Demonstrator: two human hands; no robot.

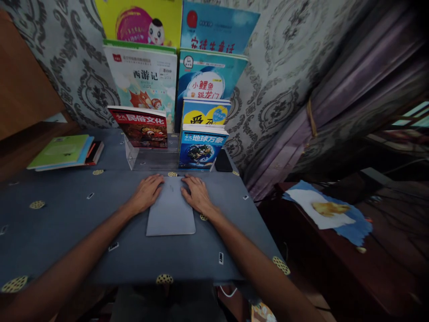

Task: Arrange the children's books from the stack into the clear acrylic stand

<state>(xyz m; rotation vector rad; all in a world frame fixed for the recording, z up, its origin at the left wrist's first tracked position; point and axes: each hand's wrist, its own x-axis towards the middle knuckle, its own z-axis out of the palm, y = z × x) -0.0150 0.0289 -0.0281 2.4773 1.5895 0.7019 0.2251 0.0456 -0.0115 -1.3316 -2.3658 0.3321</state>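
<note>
A plain grey notebook [171,212] lies flat and closed on the blue-grey patterned tablecloth [134,264]. At its upper left corner rests my left hand [147,192], palm down with the fingers spread a little. My right hand [197,193] lies the same way at the upper right corner, its thumb and fingertips touching the cover. Both hands are flat and grip nothing. Just beyond the fingertips stands a clear rack [154,158], holding a red book [144,129] on the left and a blue book with a globe [202,152] on the right.
More upright books [144,76] fill the rack's rear tiers against the patterned wall. A green book [63,150] tops a small stack at the left. A dark phone [223,161] lies right of the rack. Beyond the table's right edge are a curtain and a dark red surface [301,237].
</note>
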